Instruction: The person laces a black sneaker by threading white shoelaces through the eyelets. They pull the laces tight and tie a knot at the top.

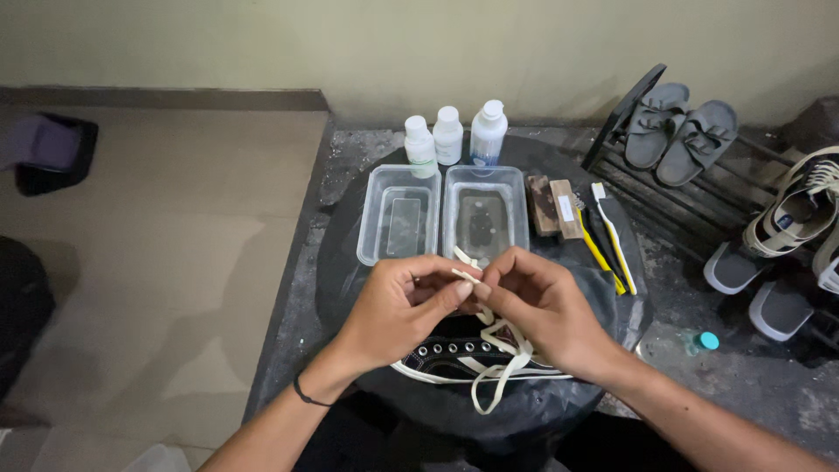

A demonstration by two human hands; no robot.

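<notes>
My left hand and my right hand meet in front of me, thumbs and forefingers pinched on the same flat cream-white cotton shoelace, both narrowed to a fine grip on its end. The lace runs down from my fingertips in loose loops to the black canvas sneaker with silver metal eyelets and a white rubber sole edge, which lies just beneath my hands on the round black-covered bench.

I judge the main risk is the lace slipping: it is limp and soft, and the slack loops could snag on an eyelet or knot on themselves if I tug unevenly. A hard pull might also drag the light shoe toward the bench edge.

Just beyond my knuckles sit two clear rectangular plastic tubs, smooth and thin-walled. Whether they hold water I cannot tell, but a swinging lace end or elbow could tip them. Behind them stand three small white plastic bottles, tall and easy to knock over. To the right lie a wooden-backed brush block and slim yellow, black and white toothbrushes. Farther right, grey sandals rest on a dark slatted rack.
</notes>
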